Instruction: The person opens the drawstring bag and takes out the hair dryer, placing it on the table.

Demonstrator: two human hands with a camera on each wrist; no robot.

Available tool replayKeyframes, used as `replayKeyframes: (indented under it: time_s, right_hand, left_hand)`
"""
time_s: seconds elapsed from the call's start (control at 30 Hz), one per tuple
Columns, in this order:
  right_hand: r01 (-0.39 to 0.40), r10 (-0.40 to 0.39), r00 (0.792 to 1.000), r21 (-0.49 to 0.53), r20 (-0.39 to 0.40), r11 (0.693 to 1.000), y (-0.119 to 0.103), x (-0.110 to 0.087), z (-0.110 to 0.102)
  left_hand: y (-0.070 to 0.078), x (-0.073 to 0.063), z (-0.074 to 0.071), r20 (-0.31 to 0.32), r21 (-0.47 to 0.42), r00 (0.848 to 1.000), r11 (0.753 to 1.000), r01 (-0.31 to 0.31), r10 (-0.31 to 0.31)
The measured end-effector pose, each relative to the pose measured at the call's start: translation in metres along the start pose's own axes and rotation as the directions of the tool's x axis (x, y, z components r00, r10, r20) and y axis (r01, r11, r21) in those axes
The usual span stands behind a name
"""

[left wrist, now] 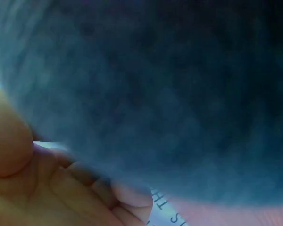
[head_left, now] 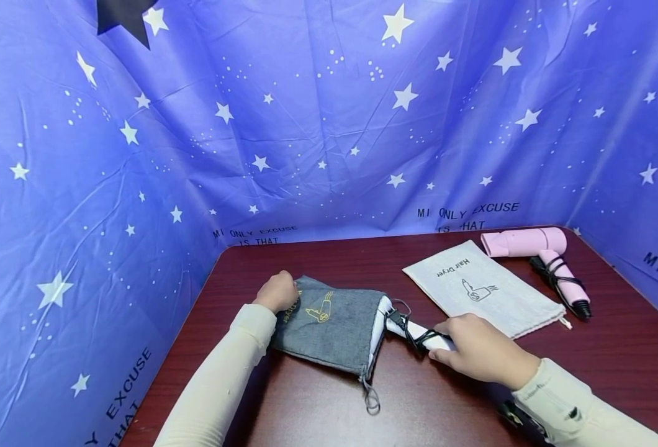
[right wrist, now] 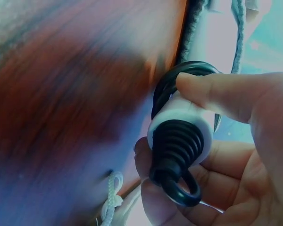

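Note:
A dark grey drawstring pouch (head_left: 342, 332) printed with a yellow hair dryer lies over the table's middle, its mouth to the right. My left hand (head_left: 278, 292) grips its closed far-left corner; in the left wrist view blurred grey cloth (left wrist: 146, 94) hides most of the scene. Out of the mouth sticks the handle of a white hair dryer (head_left: 413, 332), its head hidden inside the cloth. A black cord with its plug (head_left: 397, 318) is wound about this handle. My right hand (head_left: 482, 347) holds the handle's end, thumb and fingers around it beside the black cord sleeve (right wrist: 177, 146).
A whitish drawstring bag (head_left: 477, 288) marked "Hair Dryer" lies flat behind my right hand. At the back right rests a pink hair dryer (head_left: 521, 242), cord wrapped on its handle. Blue star-patterned cloth (head_left: 329, 124) walls in the dark red table (head_left: 435, 410).

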State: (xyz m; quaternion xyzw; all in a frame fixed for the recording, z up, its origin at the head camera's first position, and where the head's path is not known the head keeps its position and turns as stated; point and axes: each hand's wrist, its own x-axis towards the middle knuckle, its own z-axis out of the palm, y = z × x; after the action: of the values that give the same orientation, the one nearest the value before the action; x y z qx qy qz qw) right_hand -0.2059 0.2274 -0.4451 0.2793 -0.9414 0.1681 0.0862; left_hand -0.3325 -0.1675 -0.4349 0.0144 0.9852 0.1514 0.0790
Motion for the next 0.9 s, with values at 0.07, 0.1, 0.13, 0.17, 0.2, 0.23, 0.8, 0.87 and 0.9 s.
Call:
replayKeyframes:
  time_s: [0.07, 0.1, 0.13, 0.17, 0.2, 0.23, 0.8, 0.87, 0.9]
  right_hand:
    - [0.001, -0.001, 1.000, 0.002, -0.002, 1.000, 0.000, -0.001, 0.000]
    - [0.001, -0.001, 1.000, 0.002, -0.003, 1.000, -0.001, -0.002, 0.000]
    - [0.001, -0.001, 1.000, 0.004, -0.004, 1.000, -0.001, -0.003, -0.001]
    - [0.000, 0.000, 1.000, 0.006, -0.005, 1.000, -0.001, -0.003, -0.001]
    - [-0.001, 0.001, 1.000, 0.008, -0.006, 1.000, -0.002, -0.004, -0.001]
    - [-0.001, 0.001, 1.000, 0.009, -0.006, 1.000, -0.002, -0.005, -0.001]
    - [-0.006, 0.006, 1.000, -0.006, -0.029, 1.000, -0.005, -0.012, -0.003]
    - [-0.007, 0.006, 1.000, -0.007, -0.031, 1.000, -0.005, -0.014, -0.004]
    - [-0.008, 0.008, 0.999, -0.009, -0.032, 1.000, -0.005, -0.014, -0.004]
  left_hand:
    - [0.001, -0.001, -0.001, -0.001, 0.002, 1.000, 1.000, -0.001, 0.001]
    - [0.001, -0.001, -0.001, -0.001, 0.004, 1.000, 1.000, -0.002, 0.002]
    - [0.001, -0.001, -0.001, 0.000, 0.006, 1.000, 1.000, -0.002, 0.002]
    - [0.001, -0.001, -0.001, 0.003, 0.007, 1.000, 1.000, -0.003, 0.003]
    - [0.001, -0.001, -0.001, 0.007, 0.007, 1.000, 1.000, -0.002, 0.002]
    - [0.001, -0.002, -0.002, 0.010, 0.007, 1.000, 1.000, -0.001, 0.001]
    - [0.003, 0.001, 0.004, 0.045, 0.069, 0.999, 0.997, 0.022, -0.025]
    - [0.003, 0.002, 0.005, 0.052, 0.088, 0.998, 0.996, 0.012, -0.016]
    - [0.004, 0.003, 0.005, 0.053, 0.101, 0.999, 0.995, 0.006, -0.012]
